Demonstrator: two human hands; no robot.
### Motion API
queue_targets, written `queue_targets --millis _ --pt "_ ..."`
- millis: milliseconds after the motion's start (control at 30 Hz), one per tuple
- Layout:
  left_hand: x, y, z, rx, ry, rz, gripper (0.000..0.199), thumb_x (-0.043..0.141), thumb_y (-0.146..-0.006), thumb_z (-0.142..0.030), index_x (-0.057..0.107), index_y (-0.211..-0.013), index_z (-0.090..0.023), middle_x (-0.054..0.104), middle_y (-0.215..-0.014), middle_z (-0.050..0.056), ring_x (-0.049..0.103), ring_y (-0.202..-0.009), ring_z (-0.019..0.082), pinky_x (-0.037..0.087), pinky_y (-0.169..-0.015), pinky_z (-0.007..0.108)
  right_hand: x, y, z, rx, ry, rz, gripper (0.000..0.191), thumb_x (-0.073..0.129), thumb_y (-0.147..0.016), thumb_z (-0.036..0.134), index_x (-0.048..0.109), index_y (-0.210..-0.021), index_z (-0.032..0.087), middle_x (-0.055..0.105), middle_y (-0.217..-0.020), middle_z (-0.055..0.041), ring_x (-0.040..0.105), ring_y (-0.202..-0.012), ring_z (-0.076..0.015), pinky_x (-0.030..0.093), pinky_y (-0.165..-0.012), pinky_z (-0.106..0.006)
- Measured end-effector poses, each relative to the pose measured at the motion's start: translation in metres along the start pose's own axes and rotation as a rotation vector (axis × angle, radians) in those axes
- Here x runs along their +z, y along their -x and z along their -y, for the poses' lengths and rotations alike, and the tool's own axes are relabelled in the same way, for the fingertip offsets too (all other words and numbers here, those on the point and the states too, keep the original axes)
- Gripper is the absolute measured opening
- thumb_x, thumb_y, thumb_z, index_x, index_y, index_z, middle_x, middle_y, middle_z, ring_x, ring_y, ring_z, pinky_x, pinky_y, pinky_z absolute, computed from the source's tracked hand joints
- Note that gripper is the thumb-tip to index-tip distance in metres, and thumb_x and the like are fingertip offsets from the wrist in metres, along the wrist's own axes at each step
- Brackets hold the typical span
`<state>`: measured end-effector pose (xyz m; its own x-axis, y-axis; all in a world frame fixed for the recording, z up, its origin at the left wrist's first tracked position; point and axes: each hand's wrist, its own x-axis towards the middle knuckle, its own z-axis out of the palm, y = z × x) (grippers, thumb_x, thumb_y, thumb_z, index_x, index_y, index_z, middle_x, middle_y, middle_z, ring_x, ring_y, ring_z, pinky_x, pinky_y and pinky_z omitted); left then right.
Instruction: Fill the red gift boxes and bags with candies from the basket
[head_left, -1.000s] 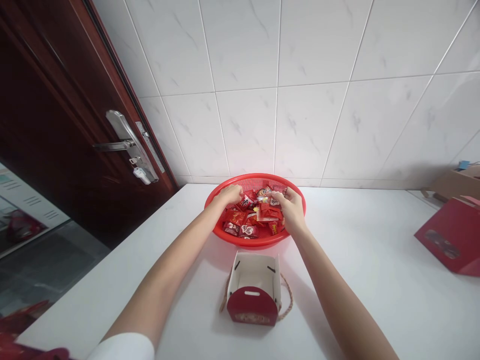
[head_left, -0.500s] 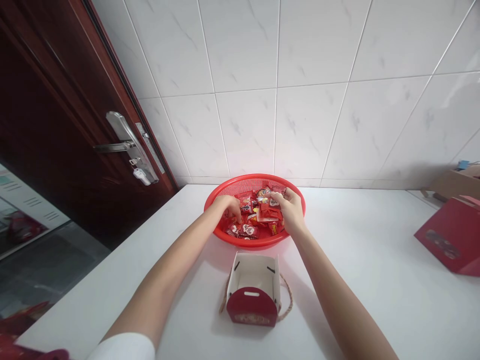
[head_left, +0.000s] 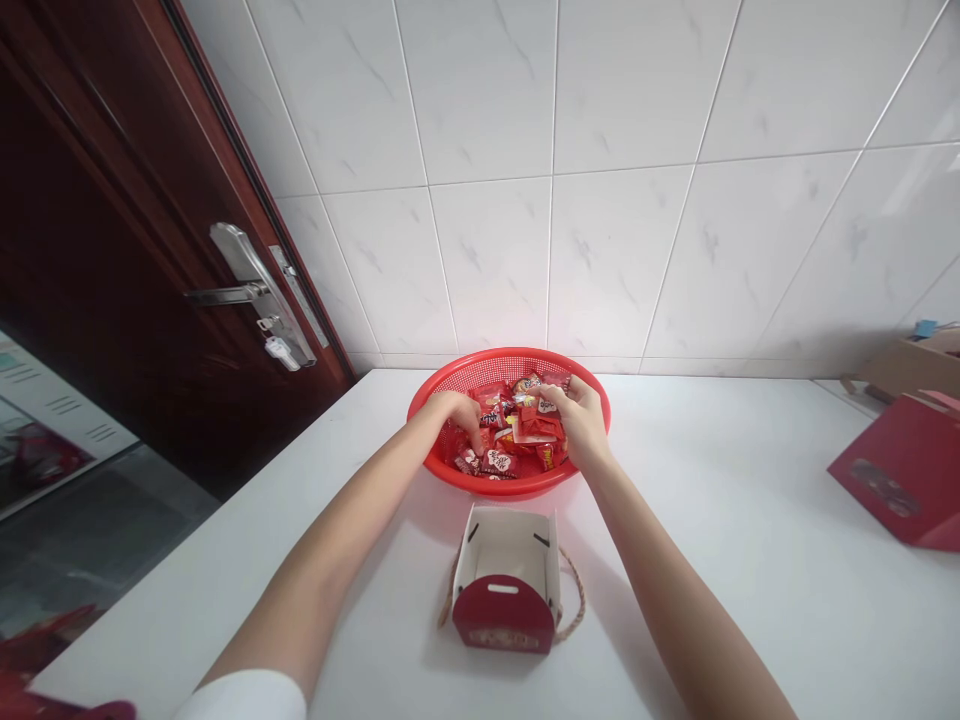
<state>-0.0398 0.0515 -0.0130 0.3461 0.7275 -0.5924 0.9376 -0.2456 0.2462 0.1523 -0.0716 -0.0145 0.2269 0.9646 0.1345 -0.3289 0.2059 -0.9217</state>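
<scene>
A red plastic basket (head_left: 517, 487) with wrapped candies (head_left: 500, 462) in it stands by the wall. My left hand (head_left: 457, 412) reaches over its left side, fingers apart and bent down among the candies; some fingertips are hidden. On the right side, my right hand (head_left: 583, 415) is closed in a pinch at a small wrapped candy (head_left: 547, 405). In front of the basket, between my forearms, is a small dark red gift box (head_left: 504, 615). Its top is open, showing a white inside, and a twisted rope handle (head_left: 576, 600) hangs at its side.
Another red box (head_left: 900, 470) is on the white table (head_left: 735, 520) at the right, with a cardboard box (head_left: 907, 368) behind it. A tiled wall (head_left: 622, 260) backs the table. At left is a dark wooden door (head_left: 135, 200) with keys (head_left: 280, 350) in its lock.
The fingers of my left hand have shifted slightly down among the candies. My right hand stays nearly still, and the gift box has not moved.
</scene>
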Motion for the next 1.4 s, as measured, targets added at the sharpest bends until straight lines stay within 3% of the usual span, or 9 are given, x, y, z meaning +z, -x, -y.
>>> queue_targets --millis 200,433,633,867,933,1067,1167,1400 --pt "-0.004 0.002 0.003 0.113 0.132 -0.071 0.029 0.092 -0.041 -0.04 0.073 -0.054 -0.022 0.066 -0.057 0.0 0.054 -0.06 0.016 0.041 -0.059 0.026 -0.001 0.001 0.001 -0.001 0.024 0.003 0.018 0.075 -0.066 0.033 0.068 -0.076 0.02 0.078 -0.084 -0.0041 0.07 -0.076 -0.0214 0.057 -0.072 -0.033" --pt "-0.006 0.007 0.001 0.215 0.325 -0.19 0.019 0.087 -0.052 -0.035 0.08 -0.064 -0.023 0.073 -0.069 -0.001 0.06 -0.07 0.016 0.043 -0.065 0.024 0.001 0.001 0.003 0.005 0.054 -0.023 0.017 0.074 -0.067 0.032 0.063 -0.074 0.021 0.078 -0.082 -0.0036 0.071 -0.078 -0.0212 0.058 -0.071 -0.032" --pt "-0.007 0.008 -0.002 0.301 0.529 -0.34 0.033 0.084 -0.057 -0.047 0.07 -0.061 -0.018 0.067 -0.06 0.0 0.058 -0.06 0.015 0.043 -0.059 0.027 0.0 0.001 0.002 0.028 -0.002 -0.004 0.022 0.077 -0.067 0.036 0.064 -0.078 0.021 0.079 -0.083 -0.0044 0.072 -0.075 -0.0221 0.059 -0.067 -0.034" --pt "-0.006 0.011 -0.012 0.406 0.714 -0.554 0.05 0.073 -0.071 -0.066 0.06 -0.076 -0.018 0.065 -0.07 0.0 0.059 -0.063 0.014 0.045 -0.062 0.028 -0.001 0.0 0.001 -0.007 -0.01 0.032 0.024 0.08 -0.067 0.039 0.068 -0.077 0.02 0.079 -0.085 -0.0061 0.073 -0.081 -0.0234 0.059 -0.075 -0.036" --pt "-0.005 0.015 -0.016 0.456 0.759 -0.545 0.051 0.075 -0.07 -0.066 0.061 -0.08 -0.017 0.066 -0.072 -0.001 0.059 -0.064 0.014 0.046 -0.063 0.029 -0.002 0.0 0.0 -0.018 0.007 0.038 0.024 0.08 -0.068 0.039 0.068 -0.077 0.021 0.078 -0.085 -0.0051 0.072 -0.084 -0.0236 0.059 -0.074 -0.035" --pt "-0.003 0.024 -0.025 0.608 0.879 -0.391 0.053 0.082 -0.068 -0.06 0.066 -0.092 -0.015 0.072 -0.084 0.002 0.066 -0.075 0.017 0.053 -0.074 0.032 -0.003 -0.001 -0.002 -0.039 0.06 0.051 0.022 0.079 -0.07 0.039 0.066 -0.073 0.021 0.074 -0.08 -0.0015 0.068 -0.078 -0.0201 0.057 -0.07 -0.032" --pt "-0.002 0.027 -0.031 0.665 0.929 -0.324 0.052 0.082 -0.071 -0.055 0.067 -0.099 -0.015 0.074 -0.091 0.005 0.07 -0.082 0.02 0.054 -0.081 0.035 -0.004 -0.001 -0.003 -0.037 0.06 0.073 0.019 0.077 -0.072 0.038 0.07 -0.08 0.021 0.075 -0.084 -0.0007 0.067 -0.077 -0.0196 0.057 -0.074 -0.034" --pt "0.001 0.03 -0.039 0.7 0.839 -0.397 0.04 0.081 -0.074 -0.048 0.064 -0.09 -0.015 0.071 -0.094 0.004 0.066 -0.088 0.018 0.05 -0.079 0.03 -0.006 -0.001 -0.002 -0.026 0.038 0.126 0.024 0.081 -0.07 0.04 0.075 -0.084 0.022 0.076 -0.085 -0.0014 0.069 -0.079 -0.0217 0.058 -0.073 -0.036"
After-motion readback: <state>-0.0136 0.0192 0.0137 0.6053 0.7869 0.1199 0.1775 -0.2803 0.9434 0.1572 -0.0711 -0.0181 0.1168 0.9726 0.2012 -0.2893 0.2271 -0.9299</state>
